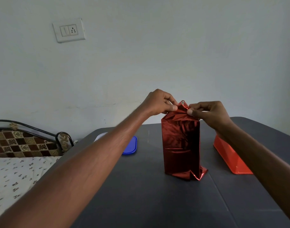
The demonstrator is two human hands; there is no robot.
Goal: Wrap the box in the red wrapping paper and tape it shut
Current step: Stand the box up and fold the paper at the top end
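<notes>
In the head view the box [181, 142], sheathed in red paper [182, 112], stands upright mid-bench [157, 203]. The left hand [157, 102] and right hand [210, 112] both pinch its top flaps with their fingers. The top fold is in hand; creasing flat and taping likely follow.

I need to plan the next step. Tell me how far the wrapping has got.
Done: red paper covers the upright box's sides. In hand: the left hand and right hand pinch the paper's top end. Left: the crumpled bottom end looks loose; no tape is visible on either end.
</notes>
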